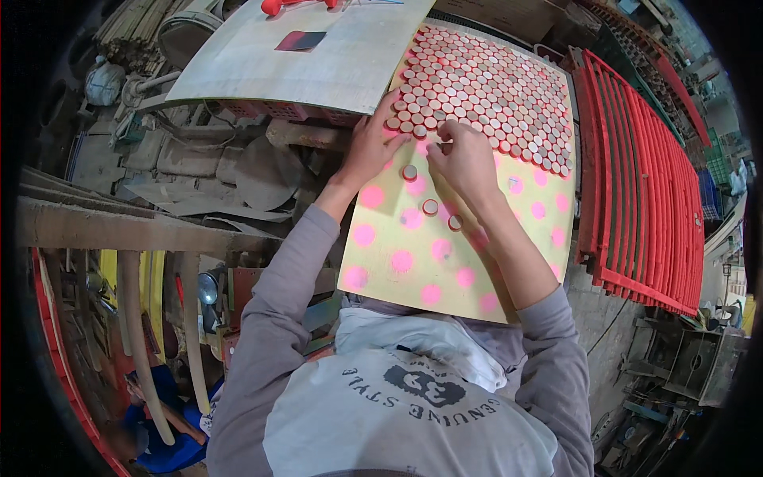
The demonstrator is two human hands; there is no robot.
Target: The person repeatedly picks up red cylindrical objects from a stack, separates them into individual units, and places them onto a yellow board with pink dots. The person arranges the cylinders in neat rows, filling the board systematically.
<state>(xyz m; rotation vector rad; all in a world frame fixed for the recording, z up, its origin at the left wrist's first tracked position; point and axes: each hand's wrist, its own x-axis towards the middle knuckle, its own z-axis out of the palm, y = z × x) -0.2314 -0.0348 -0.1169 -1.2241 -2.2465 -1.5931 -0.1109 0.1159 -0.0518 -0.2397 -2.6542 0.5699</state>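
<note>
A pale yellow board with pink round spots lies in front of me. Small round discs with red sides and pale tops cover its far part in packed rows. Three more discs are loose nearer to me: one disc below my left hand, another disc, and a tilted-looking one. My left hand is at the board's left edge, thumb and fingers apart beside the row ends. My right hand is closed at the front row, fingertips curled together; what they hold is hidden.
A large whitish sheet with a dark reddish square and a red object adjoins the board at the upper left. Red slatted panels stand at the right. Wooden bars cross the left, and a person in blue is at lower left.
</note>
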